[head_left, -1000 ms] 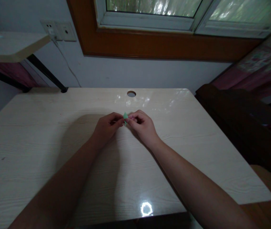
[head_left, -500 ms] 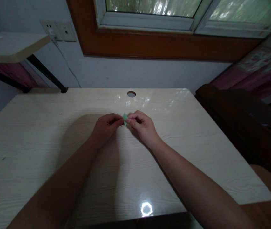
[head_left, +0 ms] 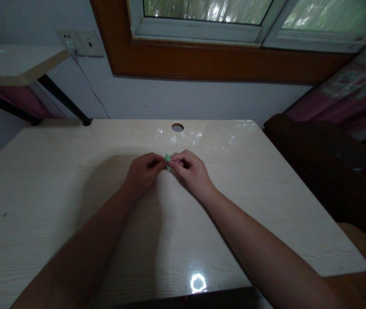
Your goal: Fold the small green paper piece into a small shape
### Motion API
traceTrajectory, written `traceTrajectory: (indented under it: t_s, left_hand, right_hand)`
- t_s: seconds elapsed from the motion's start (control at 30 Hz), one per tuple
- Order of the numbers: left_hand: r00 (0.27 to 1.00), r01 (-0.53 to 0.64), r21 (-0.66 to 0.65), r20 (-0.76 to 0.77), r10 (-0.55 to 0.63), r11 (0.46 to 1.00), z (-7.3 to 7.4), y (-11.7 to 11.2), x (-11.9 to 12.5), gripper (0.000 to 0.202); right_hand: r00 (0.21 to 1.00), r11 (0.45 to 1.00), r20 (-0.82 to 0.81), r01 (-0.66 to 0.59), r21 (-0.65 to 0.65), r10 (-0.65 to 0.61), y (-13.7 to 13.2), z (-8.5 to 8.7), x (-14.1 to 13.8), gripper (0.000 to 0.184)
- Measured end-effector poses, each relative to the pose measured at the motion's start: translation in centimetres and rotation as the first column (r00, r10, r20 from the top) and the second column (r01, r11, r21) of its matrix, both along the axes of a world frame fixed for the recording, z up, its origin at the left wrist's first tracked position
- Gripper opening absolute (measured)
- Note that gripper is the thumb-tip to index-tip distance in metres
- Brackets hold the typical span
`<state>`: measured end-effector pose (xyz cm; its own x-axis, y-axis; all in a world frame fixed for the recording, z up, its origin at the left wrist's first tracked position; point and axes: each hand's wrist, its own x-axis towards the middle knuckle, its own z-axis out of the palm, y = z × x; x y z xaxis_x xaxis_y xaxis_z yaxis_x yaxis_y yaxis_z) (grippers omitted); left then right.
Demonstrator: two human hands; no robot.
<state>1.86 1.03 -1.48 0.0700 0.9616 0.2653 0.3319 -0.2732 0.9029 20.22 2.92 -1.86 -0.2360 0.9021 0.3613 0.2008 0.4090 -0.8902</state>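
Observation:
A tiny folded piece of green paper (head_left: 167,158) is pinched between the fingertips of both my hands just above the pale wooden desk (head_left: 57,184). My left hand (head_left: 144,171) grips its left side, fingers curled. My right hand (head_left: 192,170) pinches its right side, fingers bent inward. Most of the paper is hidden by my fingers.
A round cable hole (head_left: 177,127) sits at the desk's far edge. A wall socket (head_left: 80,42) with a cord and a small shelf (head_left: 15,64) are at the back left. A dark brown piece of furniture (head_left: 324,167) stands close on the right, below a window.
My fingers have closed in a little over the green paper, so less of it shows. Both hands stay in the same spot.

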Motion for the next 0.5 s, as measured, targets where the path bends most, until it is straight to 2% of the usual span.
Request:
traceTrajectory:
  t_s: [0.17,0.5]
  left_hand:
    - [0.999,0.003,0.010,-0.053,-0.003,1.000,0.38,-0.19,-0.06,0.016]
    - [0.999,0.028,0.011,0.015,-0.028,1.000,-0.40,0.13,-0.31,0.019]
  right_hand:
    - [1.000,1.000,0.013,0.008,0.012,-0.008,-0.15,0.14,0.00,0.008]
    - [0.999,1.000,-0.027,0.022,-0.020,-0.023,-0.24,0.35,0.00,0.012]
